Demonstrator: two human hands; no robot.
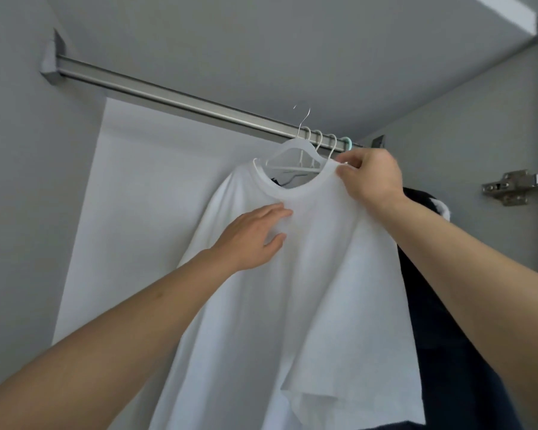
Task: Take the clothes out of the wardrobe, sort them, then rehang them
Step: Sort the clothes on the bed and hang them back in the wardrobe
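1. We see a white T-shirt (292, 290) of soft, matte knit with a ribbed round collar, draped on a translucent white plastic hanger (288, 152) whose thin metal hook (303, 119) curves up in front of the rail, not on it.
2. The wardrobe rail (174, 97) is a brushed-metal bar with flat faces, slanting from a grey bracket (52, 62) on the left wall to the right.
3. Three more white hanger hooks (319, 139) sit on the rail near its right end, beside a pale green ring (346, 141).
4. Dark clothes (441, 321) hang just behind the shirt on the right; a metal door hinge (507, 186) is fixed to the right panel.
5. Our right hand (371, 178) reaches up, thumb and fingers pinching the shirt's collar at the shoulder.
6. Our left hand (252, 235) lies flat against the shirt's chest just below the collar, fingers straight and together, thumb spread, grasping nothing.
7. Both forearms are bare and extended upward.
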